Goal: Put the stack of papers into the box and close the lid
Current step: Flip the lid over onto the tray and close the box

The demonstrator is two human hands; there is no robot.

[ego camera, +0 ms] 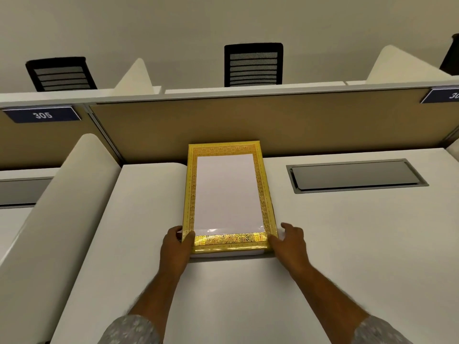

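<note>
A flat gold-patterned box (229,240) lies lengthwise on the white desk (323,244), its far end against the tan partition. Its lid has a clear window through which white paper (224,192) shows. The lid (263,184) lies flat on the box, with a white base edge showing under the near end. My left hand (177,247) grips the near left corner, thumb on top of the lid. My right hand (289,240) rests against the near right corner, fingers spread.
A grey metal cable hatch (355,176) is set into the desk right of the box. A rounded white divider (57,207) borders the desk on the left. Behind the tan partition (248,120) stand black mesh chairs (253,64).
</note>
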